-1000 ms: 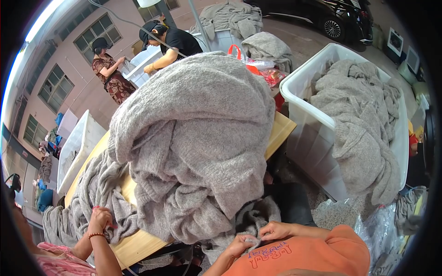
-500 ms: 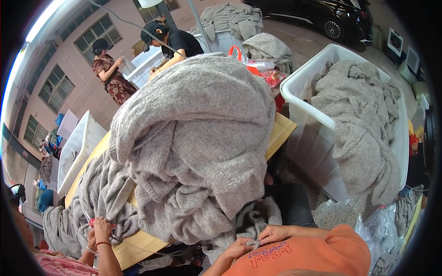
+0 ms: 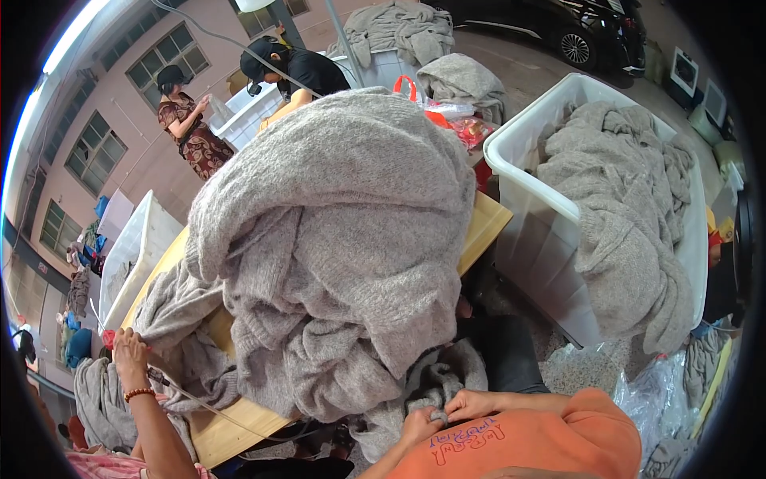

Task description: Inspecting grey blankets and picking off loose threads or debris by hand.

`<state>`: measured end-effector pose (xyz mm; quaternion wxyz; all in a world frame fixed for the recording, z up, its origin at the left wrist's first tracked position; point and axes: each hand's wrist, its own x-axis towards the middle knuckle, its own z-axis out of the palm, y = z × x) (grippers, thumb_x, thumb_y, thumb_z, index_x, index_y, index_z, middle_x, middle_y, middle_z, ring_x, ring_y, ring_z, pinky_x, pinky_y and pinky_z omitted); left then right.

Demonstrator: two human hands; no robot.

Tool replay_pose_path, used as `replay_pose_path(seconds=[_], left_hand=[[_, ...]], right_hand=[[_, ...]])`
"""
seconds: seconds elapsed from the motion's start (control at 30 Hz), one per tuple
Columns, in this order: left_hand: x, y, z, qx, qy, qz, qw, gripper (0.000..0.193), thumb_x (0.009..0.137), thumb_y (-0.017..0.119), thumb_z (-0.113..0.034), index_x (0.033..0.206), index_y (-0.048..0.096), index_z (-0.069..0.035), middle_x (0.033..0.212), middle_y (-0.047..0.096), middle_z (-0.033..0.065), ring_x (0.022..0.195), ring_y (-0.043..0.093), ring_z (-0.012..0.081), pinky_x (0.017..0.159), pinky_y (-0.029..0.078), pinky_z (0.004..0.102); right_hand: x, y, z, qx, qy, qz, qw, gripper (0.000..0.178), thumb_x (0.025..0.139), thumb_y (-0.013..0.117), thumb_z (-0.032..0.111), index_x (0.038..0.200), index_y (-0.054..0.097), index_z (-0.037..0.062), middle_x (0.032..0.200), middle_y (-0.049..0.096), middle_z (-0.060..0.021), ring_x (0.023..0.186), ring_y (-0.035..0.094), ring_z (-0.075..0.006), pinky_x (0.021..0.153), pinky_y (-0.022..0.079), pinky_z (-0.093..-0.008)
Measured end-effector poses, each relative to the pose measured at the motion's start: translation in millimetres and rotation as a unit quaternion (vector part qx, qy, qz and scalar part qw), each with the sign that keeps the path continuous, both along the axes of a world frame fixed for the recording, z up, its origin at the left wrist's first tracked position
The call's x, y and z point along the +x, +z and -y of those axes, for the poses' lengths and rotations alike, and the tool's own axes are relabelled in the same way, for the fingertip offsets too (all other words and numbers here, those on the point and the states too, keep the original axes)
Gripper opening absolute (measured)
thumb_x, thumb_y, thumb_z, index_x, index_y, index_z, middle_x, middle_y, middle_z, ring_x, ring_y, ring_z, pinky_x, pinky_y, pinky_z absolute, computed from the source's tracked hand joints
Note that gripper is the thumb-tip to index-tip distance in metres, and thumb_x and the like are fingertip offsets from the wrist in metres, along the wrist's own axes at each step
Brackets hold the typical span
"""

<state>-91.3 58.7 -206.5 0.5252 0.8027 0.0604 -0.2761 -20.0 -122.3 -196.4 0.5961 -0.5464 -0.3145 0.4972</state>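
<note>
My left hand (image 3: 420,423) is closed in a pinch on an edge of a grey knit garment (image 3: 455,375) in front of my orange top. Right beside it, my right hand (image 3: 469,405) pinches the same garment with its fingertips. The small fold between the hands is partly hidden by my fingers. The garment drapes down from the table edge by my dark-clothed leg. Just beyond, a tall heap of grey knitwear (image 3: 351,231) covers most of a yellow wooden table (image 3: 485,227).
At left, a co-worker's hand (image 3: 132,363) with a beaded bracelet is near a red-handled tool (image 3: 108,338) and a cable. A white bin (image 3: 531,191) of knitwear stands at right. Two people work at a bin behind. Clear plastic (image 3: 650,391) lies at lower right.
The co-worker's hand at left has moved up and outward, lifting grey knitwear. My hands stay together on the garment, with only a slight shift of the fingers.
</note>
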Motion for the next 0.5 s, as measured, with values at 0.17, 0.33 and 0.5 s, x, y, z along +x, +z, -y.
replay_pose_path(seconds=[0.17, 0.33, 0.5], left_hand=[[1.4, 8.2, 2.8, 0.082, 0.012, 0.027, 0.996, 0.025, 0.065, 0.056, -0.024, 0.083, 0.06, -0.007, 0.065, 0.056, 0.0198, 0.064, 0.058, 0.0332, 0.059, 0.044, 0.0398], [4.5, 17.3, -2.1, -0.088, 0.037, -0.012, 0.995, 0.015, 0.068, 0.058, -0.015, 0.077, 0.06, -0.003, 0.065, 0.06, 0.0075, 0.059, 0.055, 0.0134, 0.055, 0.043, 0.0267], [7.6, 28.2, -2.7, -0.249, 0.058, -0.025, 0.967, 0.012, 0.074, 0.063, -0.015, 0.074, 0.059, -0.003, 0.064, 0.056, -0.0002, 0.058, 0.048, 0.0059, 0.051, 0.038, 0.0205]], right_hand=[[1.7, 1.9, -3.6, -0.03, -0.019, 0.016, 0.999, 0.014, 0.077, 0.056, 0.012, 0.071, 0.057, 0.0002, 0.055, 0.05, 0.0013, 0.055, 0.041, -0.0035, 0.049, 0.036, -0.0237], [-5.7, 1.0, -7.3, -0.062, -0.069, 0.044, 0.995, 0.015, 0.075, 0.056, 0.014, 0.07, 0.057, 0.0009, 0.055, 0.052, -0.0002, 0.053, 0.043, -0.0053, 0.048, 0.037, -0.025], [-7.6, 2.3, -6.6, -0.048, -0.079, 0.029, 0.995, 0.016, 0.076, 0.056, 0.016, 0.07, 0.057, 0.0014, 0.055, 0.052, -0.0019, 0.053, 0.045, -0.0056, 0.048, 0.037, -0.0257]])
